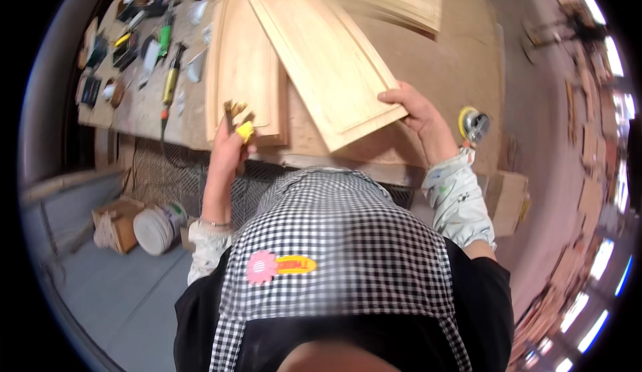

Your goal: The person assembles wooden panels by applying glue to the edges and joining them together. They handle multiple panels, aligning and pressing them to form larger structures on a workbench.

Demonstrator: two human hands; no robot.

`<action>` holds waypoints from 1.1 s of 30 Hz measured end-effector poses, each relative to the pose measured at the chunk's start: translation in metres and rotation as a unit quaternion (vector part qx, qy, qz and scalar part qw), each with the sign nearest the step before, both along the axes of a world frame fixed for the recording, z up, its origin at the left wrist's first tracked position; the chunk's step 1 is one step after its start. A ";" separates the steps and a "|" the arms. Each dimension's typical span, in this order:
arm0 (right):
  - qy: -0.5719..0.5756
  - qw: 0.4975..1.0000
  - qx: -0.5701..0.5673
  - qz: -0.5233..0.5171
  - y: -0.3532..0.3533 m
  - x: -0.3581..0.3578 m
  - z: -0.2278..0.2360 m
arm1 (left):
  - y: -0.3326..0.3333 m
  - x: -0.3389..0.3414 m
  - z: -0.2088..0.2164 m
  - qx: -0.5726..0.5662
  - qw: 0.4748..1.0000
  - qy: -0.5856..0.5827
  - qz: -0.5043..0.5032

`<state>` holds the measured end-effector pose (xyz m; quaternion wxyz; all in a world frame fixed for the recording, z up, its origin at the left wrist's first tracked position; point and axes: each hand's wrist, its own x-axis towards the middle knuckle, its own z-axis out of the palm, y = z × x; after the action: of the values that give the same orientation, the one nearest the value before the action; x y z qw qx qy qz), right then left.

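The left hand (229,147)'s fingers are curled closed around a small brown piece (235,110), kind unclear; if dropped, it may mark the flat panel (239,58) near it. The angled panel (328,64), above the workbench (461,44), overlaps that panel in view, contact unclear; single-handed support could let it twist and scrape. The right hand (422,115) grips its near right corner, thumb on top, other fingers mostly hidden. A wide swing rightward could strike the round sander (475,126).
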<state>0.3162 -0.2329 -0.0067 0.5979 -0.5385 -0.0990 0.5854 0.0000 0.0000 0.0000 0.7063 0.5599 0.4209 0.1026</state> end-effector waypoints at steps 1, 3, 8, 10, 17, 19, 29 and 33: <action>0.025 1.000 -0.012 -0.013 -0.004 0.004 0.020 | 0.005 -0.001 0.002 -0.008 1.000 0.011 0.001; 0.071 0.984 -0.122 -0.111 -0.042 0.004 0.043 | -0.014 -0.003 -0.008 0.006 0.999 0.020 -0.037; 0.109 0.968 -0.095 -0.205 -0.072 -0.005 0.079 | -0.041 0.034 -0.010 -0.008 0.995 0.000 -0.097; 0.138 0.964 -0.076 -0.213 -0.082 -0.012 0.085 | -0.047 0.045 -0.001 -0.004 0.993 0.006 -0.115; 0.027 0.957 -0.196 -0.212 -0.081 -0.032 0.122 | -0.033 0.053 -0.007 0.036 0.991 -0.031 -0.127; -0.039 0.972 -0.179 -0.148 -0.096 -0.029 0.105 | -0.035 0.059 -0.005 0.050 0.995 -0.021 -0.089; -0.837 0.493 -0.209 -0.113 -0.161 -0.079 -0.039 | -0.037 0.065 -0.022 -0.047 0.992 -0.043 -0.111; -0.805 0.528 -0.264 -0.065 -0.168 -0.124 -0.087 | -0.051 0.083 -0.020 -0.121 0.981 -0.032 -0.146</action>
<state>0.1922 -0.4009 -0.0936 0.1320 -0.9195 -0.3443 -0.1364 0.0825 -0.0507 -0.0198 0.7892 0.5222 0.3213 -0.0354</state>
